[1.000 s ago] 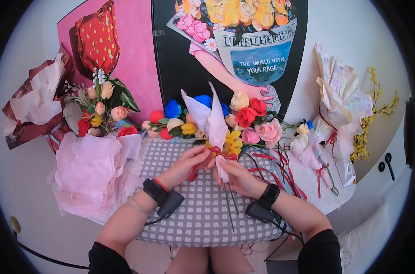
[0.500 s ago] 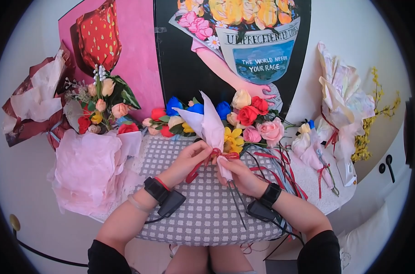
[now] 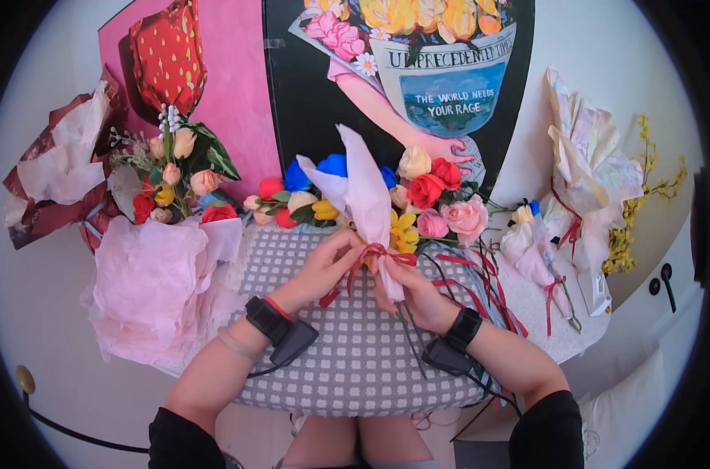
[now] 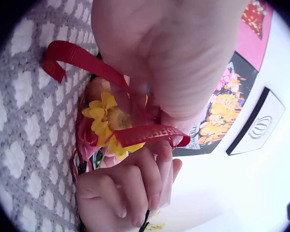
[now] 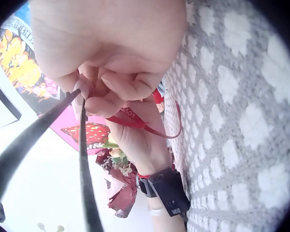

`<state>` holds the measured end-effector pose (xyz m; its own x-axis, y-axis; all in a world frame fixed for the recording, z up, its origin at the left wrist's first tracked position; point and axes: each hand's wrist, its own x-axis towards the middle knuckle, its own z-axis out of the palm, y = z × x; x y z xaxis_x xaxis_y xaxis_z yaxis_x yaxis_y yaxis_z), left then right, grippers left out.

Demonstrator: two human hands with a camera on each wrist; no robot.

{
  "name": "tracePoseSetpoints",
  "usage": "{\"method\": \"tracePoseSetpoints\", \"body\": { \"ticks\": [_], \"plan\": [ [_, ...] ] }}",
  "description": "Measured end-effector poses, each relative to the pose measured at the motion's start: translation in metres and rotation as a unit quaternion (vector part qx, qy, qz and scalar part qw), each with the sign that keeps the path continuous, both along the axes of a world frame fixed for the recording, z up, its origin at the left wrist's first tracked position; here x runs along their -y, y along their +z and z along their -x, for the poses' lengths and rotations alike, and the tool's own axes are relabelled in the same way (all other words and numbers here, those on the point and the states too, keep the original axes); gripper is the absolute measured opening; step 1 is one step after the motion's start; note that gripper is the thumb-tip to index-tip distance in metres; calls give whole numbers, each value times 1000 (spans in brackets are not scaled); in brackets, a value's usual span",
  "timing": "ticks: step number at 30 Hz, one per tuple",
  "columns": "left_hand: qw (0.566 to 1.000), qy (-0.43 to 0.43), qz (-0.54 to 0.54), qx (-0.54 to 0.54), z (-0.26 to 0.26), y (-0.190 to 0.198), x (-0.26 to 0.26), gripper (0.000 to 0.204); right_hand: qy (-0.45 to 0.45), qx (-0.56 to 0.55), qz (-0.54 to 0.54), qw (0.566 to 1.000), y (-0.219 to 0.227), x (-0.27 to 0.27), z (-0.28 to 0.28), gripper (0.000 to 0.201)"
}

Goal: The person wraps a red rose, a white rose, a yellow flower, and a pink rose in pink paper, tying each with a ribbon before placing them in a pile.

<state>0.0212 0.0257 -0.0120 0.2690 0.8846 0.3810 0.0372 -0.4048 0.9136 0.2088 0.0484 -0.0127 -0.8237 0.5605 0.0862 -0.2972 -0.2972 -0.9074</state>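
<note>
In the head view, a small bouquet wrapped in pale pink paper (image 3: 367,191) stands tilted between both hands, a red ribbon (image 3: 377,251) tied round its narrow waist. My right hand (image 3: 414,291) grips the gathered paper below the ribbon, fingers curled round it. Two dark green stems (image 5: 84,159) stick out past that hand in the right wrist view. My left hand (image 3: 329,262) pinches the ribbon at the left of the knot. A loose ribbon end (image 4: 82,60) hangs from it in the left wrist view. The flower inside the wrap is hidden by paper.
A grey checked cloth (image 3: 331,375) covers the table. Pink paper sheets (image 3: 148,297) are stacked at left. Artificial roses (image 3: 425,191) lie along the back. Loose ribbons (image 3: 492,289) and a small wrapped bouquet (image 3: 539,266) are at right. Larger wrapped bouquets flank the table.
The wrapped bouquet has tilted, its paper tip moving left and its stems swinging right, and it has lifted a little. Both hands keep their hold; the ribbon bow has shifted slightly right.
</note>
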Motion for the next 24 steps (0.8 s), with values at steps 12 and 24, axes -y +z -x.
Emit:
{"method": "tracePoseSetpoints", "body": {
  "ticks": [12,24],
  "plan": [
    [999,32,-15,26,0,-11,-4,10,-31,32,-22,999,7,8,0,31],
    [985,82,-126,-85,-7,4,9,13,-85,49,12,995,-4,6,5,24]
  ]
}}
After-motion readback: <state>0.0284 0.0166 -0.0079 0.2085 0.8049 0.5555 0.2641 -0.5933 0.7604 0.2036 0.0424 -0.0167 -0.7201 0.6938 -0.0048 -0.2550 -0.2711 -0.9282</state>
